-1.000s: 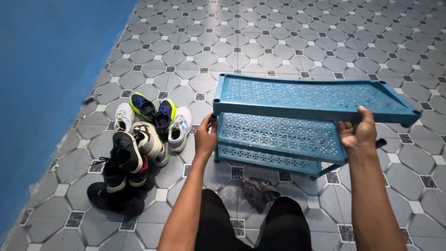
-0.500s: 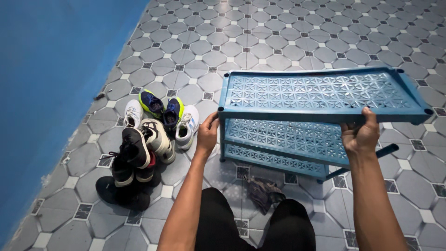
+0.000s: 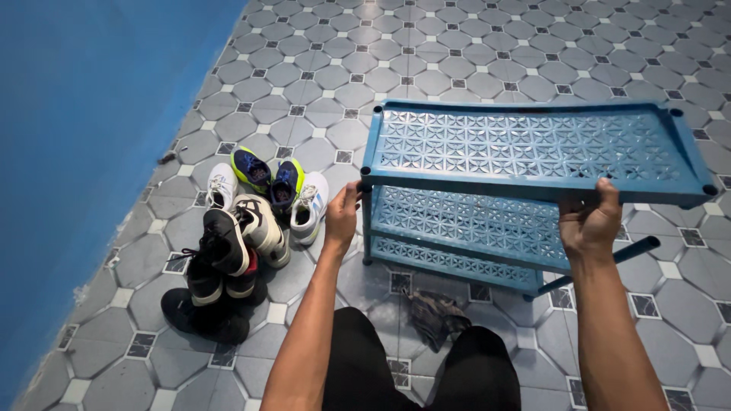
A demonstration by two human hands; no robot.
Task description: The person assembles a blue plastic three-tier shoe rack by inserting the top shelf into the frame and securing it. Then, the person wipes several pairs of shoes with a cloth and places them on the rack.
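While the blue three-tier rack stands on the grey tiled floor, both hands grip its top shelf at the near edge. The left hand is closed on the left front corner; the right hand is closed on the front rim. A pile of shoes lies just left of the rack, near the blue wall.

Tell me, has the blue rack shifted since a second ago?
Yes. The blue rack sits farther right of the shoe pile, gap wider.
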